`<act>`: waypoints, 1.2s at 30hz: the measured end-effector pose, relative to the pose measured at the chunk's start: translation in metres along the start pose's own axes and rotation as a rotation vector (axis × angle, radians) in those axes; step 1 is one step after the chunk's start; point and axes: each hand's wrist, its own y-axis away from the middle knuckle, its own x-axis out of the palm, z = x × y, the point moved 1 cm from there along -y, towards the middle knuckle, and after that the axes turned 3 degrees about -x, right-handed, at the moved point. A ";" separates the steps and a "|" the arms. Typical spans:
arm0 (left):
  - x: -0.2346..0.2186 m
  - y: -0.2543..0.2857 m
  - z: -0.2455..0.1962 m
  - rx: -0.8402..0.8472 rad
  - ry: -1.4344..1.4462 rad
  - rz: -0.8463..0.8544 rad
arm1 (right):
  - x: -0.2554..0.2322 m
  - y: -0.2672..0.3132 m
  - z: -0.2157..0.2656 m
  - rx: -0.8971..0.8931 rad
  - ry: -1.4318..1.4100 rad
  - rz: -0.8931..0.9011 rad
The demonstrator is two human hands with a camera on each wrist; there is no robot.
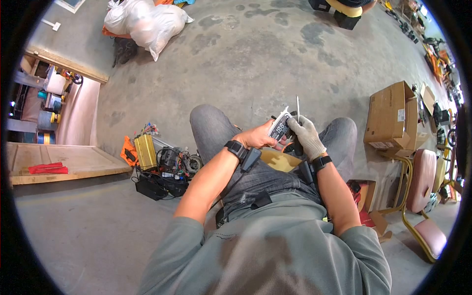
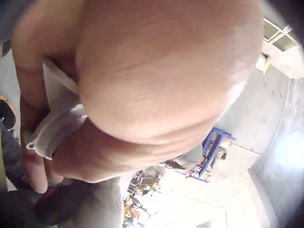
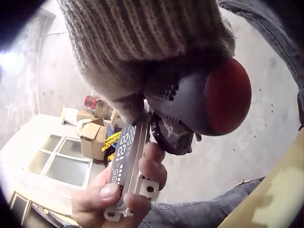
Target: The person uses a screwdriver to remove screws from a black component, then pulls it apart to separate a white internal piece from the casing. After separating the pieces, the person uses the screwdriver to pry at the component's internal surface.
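Head view had you on a yellow seat (image 1: pixel 280 161), your two hands together between your knees. Your left hand (image 1: pixel 254 136), bare, was grasping the panel (image 1: pixel 279 129), a black face with white digits set in a white frame (image 3: pixel 153 183). The panel was tilted, held up above your lap, right by your right hand (image 1: pixel 308 137). From the right wrist view, your left thumb lay on the panel's face and your fingers curled along its side. Your gloved right hand was grasping a handle (image 3: pixel 190 97), dark with a rounded red end, just beside the panel. The panel's far end reached the gloved fingers; I could not tell how hard they touched it. A thin pale rod (image 1: pixel 297 105) stood up past that hand, and I could not tell whether it belonged to the handle. Your left hand filled most of the left wrist view, with part of the white frame showing between the fingers.

You wore a watch (image 1: pixel 236 149) on your left wrist. To your left, a gold box (image 1: pixel 145 151) stood among dark cables (image 1: pixel 169 169) on the floor (image 1: pixel 236 54). Farther left, a red cloth (image 1: pixel 48 168) lay on a wooden board (image 1: pixel 98 160). White sacks (image 1: pixel 147 24) sat ahead of it. On your right were a carton (image 1: pixel 387 118) and a chair (image 1: pixel 422 182).
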 end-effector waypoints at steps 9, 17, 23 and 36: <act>-0.028 0.011 -0.014 0.243 0.364 -0.445 | -0.023 -0.007 -0.012 -0.062 -0.021 -0.403; -0.032 0.000 -0.004 0.205 0.348 -0.609 | -0.017 -0.010 -0.014 -0.018 -0.433 -0.144; -0.012 -0.012 -0.007 0.233 0.302 -0.338 | 0.007 0.003 -0.001 0.083 -0.477 0.126; -0.004 -0.009 -0.003 0.136 0.275 -0.435 | 0.030 0.005 0.000 0.023 -0.200 0.047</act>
